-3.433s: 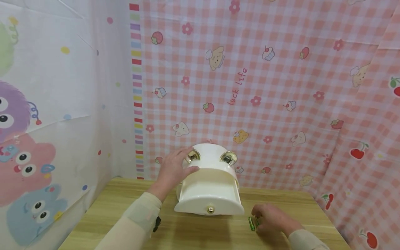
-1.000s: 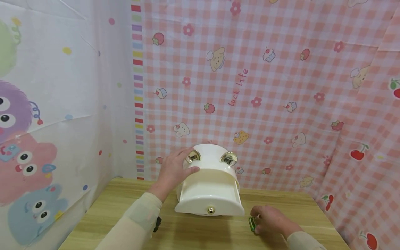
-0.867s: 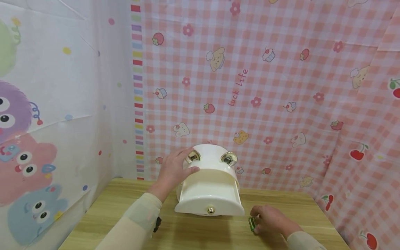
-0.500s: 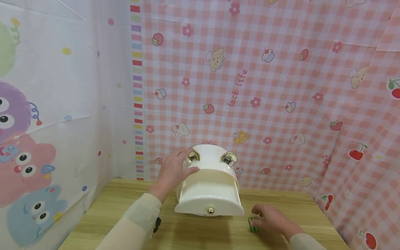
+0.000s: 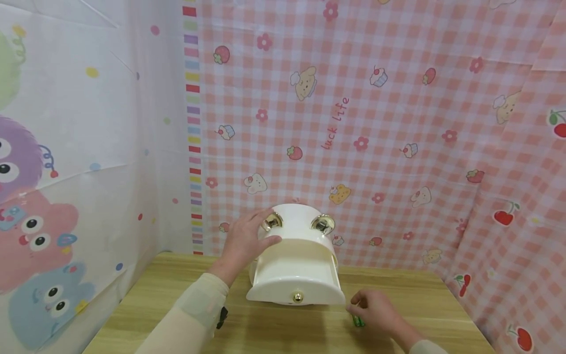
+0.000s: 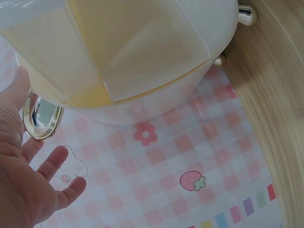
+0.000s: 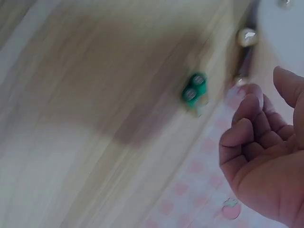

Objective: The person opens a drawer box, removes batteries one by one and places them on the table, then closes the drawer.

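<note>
Batteries (image 7: pixel 194 88) lie near the empty, loosely curled right hand (image 5: pixel 376 310); the spread left hand (image 5: pixel 243 242) touches a box (image 5: pixel 297 227).

A white box (image 5: pixel 298 222) stands, drawer (image 5: pixel 283 290) open, near two green batteries (image 7: pixel 192 90) lying together.

The drawer box (image 5: pixel 297 220) looks glossy, smooth plastic, its knob (image 5: pixel 298 297) polished golden metal; the worktop (image 5: pixel 163 280) shows wood grain, with creased, matt cloth (image 5: pixel 376 108) along its far edge.

Green batteries (image 5: pixel 358 321), partly behind your right hand (image 5: pixel 377 312)
They blur in that wrist's view; beside your left hand (image 6: pixel 23 183), the picture edge crops the white drawer box (image 6: pixel 152 61).
</note>
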`<control>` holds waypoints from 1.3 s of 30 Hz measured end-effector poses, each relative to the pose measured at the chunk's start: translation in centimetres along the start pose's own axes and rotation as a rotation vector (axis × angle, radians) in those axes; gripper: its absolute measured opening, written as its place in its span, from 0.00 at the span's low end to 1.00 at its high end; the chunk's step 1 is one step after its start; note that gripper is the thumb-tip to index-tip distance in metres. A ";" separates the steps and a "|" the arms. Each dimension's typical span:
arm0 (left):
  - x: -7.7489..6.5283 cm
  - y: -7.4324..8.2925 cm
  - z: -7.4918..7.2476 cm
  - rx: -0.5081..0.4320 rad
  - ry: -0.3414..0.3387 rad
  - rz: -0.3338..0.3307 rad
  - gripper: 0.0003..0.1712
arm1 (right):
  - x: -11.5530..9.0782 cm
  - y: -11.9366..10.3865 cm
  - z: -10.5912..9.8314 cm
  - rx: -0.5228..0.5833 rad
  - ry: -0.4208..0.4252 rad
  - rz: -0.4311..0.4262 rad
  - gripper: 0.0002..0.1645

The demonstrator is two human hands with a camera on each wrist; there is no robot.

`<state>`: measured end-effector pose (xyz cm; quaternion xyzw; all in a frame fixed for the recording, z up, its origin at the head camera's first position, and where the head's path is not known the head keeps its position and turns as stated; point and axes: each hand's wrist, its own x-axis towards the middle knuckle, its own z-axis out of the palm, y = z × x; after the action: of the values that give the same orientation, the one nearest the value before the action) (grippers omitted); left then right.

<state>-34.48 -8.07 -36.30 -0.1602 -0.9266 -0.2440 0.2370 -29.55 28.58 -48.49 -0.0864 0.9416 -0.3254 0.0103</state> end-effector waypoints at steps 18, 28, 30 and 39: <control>0.0 -0.3 0.2 0.014 0.029 0.022 0.47 | -2.3 -4.4 1.3 0.403 -0.289 0.077 0.18; 0.0 -0.2 0.2 0.023 0.048 0.034 0.47 | -3.0 -6.1 1.8 0.561 -0.416 0.097 0.17; 0.0 -0.1 0.2 0.020 0.047 0.034 0.47 | -3.1 -6.5 1.8 0.591 -0.447 0.101 0.18; 0.1 -0.2 0.2 0.020 0.048 0.038 0.46 | -3.5 -8.3 2.1 0.739 -0.540 0.078 0.18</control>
<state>-34.69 -8.14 -36.52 -0.1696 -0.9198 -0.2340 0.2655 -24.66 21.45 -45.13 -0.1231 0.7285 -0.6047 0.2975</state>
